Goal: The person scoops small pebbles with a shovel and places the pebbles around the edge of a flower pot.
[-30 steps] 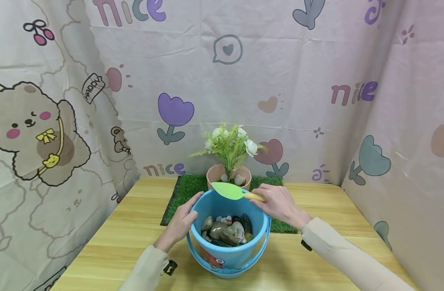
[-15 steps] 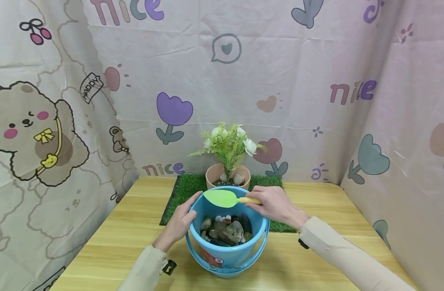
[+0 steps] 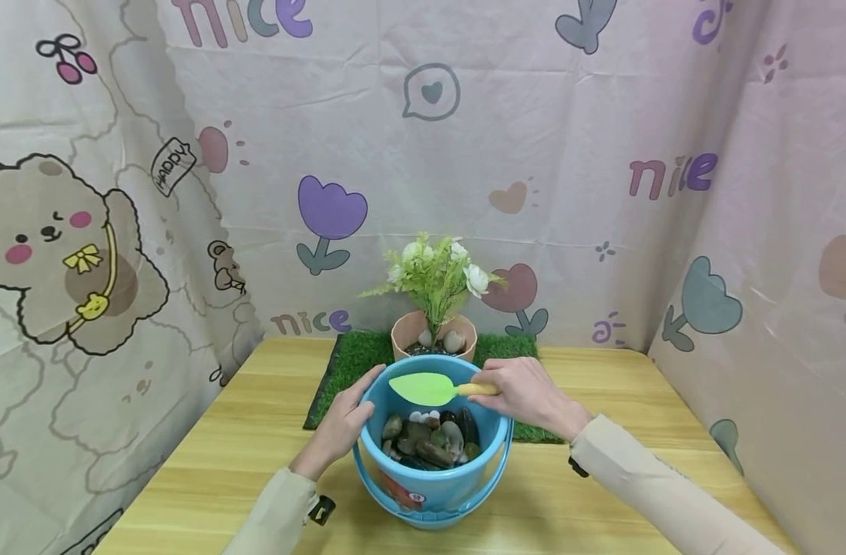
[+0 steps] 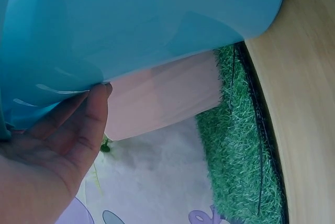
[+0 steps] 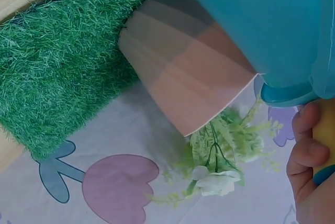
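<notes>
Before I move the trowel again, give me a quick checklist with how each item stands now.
1. Trowel secure: ok, right grip wraps its yellow handle.
2. Bucket steadied: ok, left grip holds its rim.
3. Bucket upright on the table: ok.
4. Bail out of the way: ok, hangs down on the near side.
5. Blade touching the stones: not ok, it is above them.
6. Blade clear of the bucket's inner wall: cannot tell from the head view.

L hand (image 4: 57, 153) grips blue bucket (image 4: 146, 20) nr pink pot (image 4: 165, 93), grn turf (image 4: 238, 145) on wood tbl (image 4: 309, 103).
</notes>
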{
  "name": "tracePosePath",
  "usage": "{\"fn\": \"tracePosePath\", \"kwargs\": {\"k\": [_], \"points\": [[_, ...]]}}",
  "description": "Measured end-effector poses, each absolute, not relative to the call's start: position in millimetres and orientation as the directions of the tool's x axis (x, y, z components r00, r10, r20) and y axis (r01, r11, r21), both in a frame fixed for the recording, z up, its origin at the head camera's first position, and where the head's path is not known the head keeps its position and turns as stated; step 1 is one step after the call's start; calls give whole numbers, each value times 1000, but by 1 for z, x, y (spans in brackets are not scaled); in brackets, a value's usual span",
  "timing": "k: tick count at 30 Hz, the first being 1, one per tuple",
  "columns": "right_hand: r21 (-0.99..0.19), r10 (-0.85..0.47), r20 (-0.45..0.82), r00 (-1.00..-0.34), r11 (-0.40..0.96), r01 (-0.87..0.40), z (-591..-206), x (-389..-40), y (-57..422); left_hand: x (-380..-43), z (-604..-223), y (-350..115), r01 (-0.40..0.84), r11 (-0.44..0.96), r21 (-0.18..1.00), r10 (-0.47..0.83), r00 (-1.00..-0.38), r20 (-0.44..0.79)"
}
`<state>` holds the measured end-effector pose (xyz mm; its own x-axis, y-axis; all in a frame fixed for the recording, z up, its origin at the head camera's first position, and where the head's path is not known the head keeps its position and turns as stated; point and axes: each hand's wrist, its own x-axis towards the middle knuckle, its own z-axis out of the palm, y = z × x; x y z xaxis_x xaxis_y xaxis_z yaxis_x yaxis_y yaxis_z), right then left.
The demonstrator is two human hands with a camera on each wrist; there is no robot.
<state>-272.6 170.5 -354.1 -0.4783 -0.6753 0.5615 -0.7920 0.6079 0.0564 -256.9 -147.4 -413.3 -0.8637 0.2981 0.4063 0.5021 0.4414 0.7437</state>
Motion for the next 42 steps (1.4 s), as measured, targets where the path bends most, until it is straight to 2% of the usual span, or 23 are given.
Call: {"fn": "tracePosePath", "kwargs": {"k": [9, 17, 22, 27, 42], "points": [[133, -763, 441, -472, 575, -807, -343, -272, 171, -258, -415, -148, 496, 423, 759, 313, -866, 391], [124, -799, 271, -536, 582, -804, -324, -271, 169, -258, -413, -146, 486, 416, 768, 296, -871, 391], [141, -815, 203, -543, 573, -807, -319, -271, 164, -258, -412, -147, 490, 419, 765, 296, -870, 395], [177, -823, 198, -533, 565, -806, -320, -272, 157, -257, -412, -148, 486, 417, 768, 298, -872, 389], [160, -837, 158, -523, 545, -823, -324, -282, 139, -257, -414, -148, 479, 418, 772, 294, -875, 384]]}}
